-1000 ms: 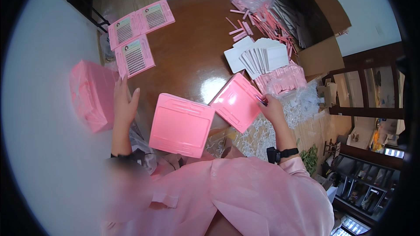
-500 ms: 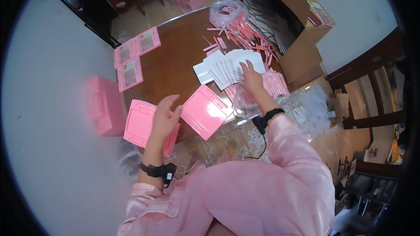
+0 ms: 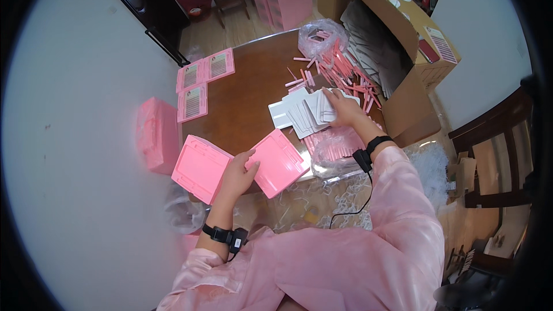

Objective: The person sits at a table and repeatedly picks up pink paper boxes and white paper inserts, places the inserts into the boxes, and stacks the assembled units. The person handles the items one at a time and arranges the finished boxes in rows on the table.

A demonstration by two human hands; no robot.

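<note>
Head view looks down on a brown wooden table (image 3: 247, 98) beside a white wall, with a cardboard box (image 3: 403, 40) of white sheets at its far right edge. Since half a second ago the camera has tilted up. On the table's near edge lies an open pink case (image 3: 199, 167), empty; the left hand (image 3: 236, 175) rests there, fingers loosely spread. The right hand (image 3: 344, 109) presses flat on fanned white cards (image 3: 305, 112) mid-table.

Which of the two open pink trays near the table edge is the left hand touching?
The right-hand pink tray: the left hand rests its fingers on that tray's left edge. The other tray lies just left of the hand, seemingly untouched.
</note>
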